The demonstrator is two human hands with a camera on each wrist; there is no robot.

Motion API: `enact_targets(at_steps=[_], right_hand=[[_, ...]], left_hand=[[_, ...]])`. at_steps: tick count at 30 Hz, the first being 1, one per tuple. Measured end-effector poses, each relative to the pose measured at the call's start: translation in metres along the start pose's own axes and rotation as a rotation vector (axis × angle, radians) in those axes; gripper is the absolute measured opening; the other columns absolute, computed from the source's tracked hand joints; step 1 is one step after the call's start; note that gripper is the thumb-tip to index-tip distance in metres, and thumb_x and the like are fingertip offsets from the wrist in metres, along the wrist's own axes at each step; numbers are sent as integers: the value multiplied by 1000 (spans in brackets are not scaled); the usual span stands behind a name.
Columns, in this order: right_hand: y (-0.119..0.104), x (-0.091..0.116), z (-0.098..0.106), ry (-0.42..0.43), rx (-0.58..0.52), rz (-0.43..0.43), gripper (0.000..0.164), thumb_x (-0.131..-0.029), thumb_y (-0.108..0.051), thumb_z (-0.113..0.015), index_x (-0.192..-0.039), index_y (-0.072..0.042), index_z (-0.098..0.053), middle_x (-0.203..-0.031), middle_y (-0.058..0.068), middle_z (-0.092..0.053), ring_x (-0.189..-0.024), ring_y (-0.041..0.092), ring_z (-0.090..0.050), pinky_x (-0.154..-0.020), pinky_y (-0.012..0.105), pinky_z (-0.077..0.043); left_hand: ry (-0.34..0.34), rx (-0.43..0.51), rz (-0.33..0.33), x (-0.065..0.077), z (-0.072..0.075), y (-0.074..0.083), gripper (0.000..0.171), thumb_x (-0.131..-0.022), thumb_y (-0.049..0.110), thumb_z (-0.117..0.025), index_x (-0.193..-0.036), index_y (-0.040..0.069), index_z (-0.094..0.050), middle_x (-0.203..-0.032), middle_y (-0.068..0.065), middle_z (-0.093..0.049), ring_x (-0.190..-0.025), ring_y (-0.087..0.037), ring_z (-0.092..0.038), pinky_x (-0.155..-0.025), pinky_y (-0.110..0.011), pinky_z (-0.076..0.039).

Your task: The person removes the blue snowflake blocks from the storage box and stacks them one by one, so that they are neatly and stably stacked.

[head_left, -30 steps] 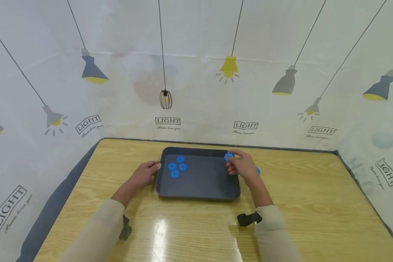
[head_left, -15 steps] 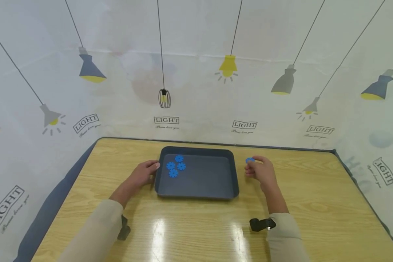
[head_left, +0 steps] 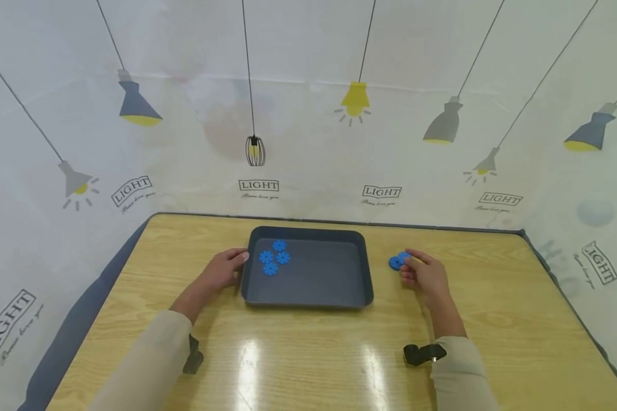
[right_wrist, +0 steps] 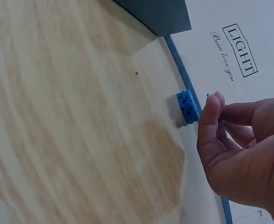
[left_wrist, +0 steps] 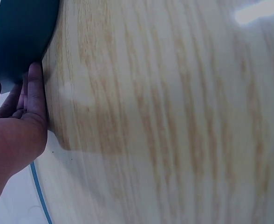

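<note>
Apparent stacking step: right grip (head_left: 427, 275) pinching 1 blue disc (head_left: 404, 256) by stack (right_wrist: 187, 108), left grip (head_left: 224, 269) pinching tray (head_left: 319, 277); next move requires level alignment.

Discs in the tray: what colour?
The four discs in the tray are blue; the head view shows them best.

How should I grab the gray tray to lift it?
I'd hold the tray midway along its short left and right walls, coming in from outside at each end. It lies flat, longer side to side, and those raised walls should give you an edge.
</note>
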State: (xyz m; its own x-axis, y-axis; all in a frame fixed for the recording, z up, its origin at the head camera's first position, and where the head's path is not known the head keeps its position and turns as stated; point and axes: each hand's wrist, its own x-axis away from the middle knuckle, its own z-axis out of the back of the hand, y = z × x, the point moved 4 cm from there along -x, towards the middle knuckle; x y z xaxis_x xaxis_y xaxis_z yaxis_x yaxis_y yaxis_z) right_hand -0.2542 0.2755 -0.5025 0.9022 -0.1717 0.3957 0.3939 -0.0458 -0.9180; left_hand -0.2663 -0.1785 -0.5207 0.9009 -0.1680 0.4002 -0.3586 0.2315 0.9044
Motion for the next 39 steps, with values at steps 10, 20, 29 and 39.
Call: enact_targets(at_steps=[10,20,29,39], right_hand=[[6,-3,-5,-58,33,2,47,-102,-13,-50,-147,-3,-40,-70,-2,-66,-58,6,-61,-56,22,-56],[7,-6,-5,-69,56,12,47,-102,-12,-50,-146,-1,-41,-70,-2,-65,-57,6,-60,-55,21,-55],[8,-9,-8,-61,78,0,46,-101,-14,-52,-145,-1,-43,-72,-1,-66,-57,7,-60,-54,21,-55],[10,-10,-6,-31,128,12,44,-101,-14,-53,-142,-1,-47,-70,-2,-63,-54,6,-57,-51,20,-53]], left_hand=[[8,-1,9,0,1,0,54,-105,32,-42,-149,0,-34,-140,-24,-48,-127,-34,-48,-99,-41,-51],[1,-6,15,0,0,2,54,-106,33,-41,-149,1,-34,-141,-24,-48,-128,-34,-48,-101,-43,-49],[-3,6,3,2,2,2,56,-105,32,-42,-149,-1,-32,-142,-25,-46,-128,-35,-47,-100,-42,-50],[-9,4,2,-1,1,-1,57,-105,34,-43,-150,0,-32,-142,-25,-46,-128,-34,-47,-99,-42,-51]])
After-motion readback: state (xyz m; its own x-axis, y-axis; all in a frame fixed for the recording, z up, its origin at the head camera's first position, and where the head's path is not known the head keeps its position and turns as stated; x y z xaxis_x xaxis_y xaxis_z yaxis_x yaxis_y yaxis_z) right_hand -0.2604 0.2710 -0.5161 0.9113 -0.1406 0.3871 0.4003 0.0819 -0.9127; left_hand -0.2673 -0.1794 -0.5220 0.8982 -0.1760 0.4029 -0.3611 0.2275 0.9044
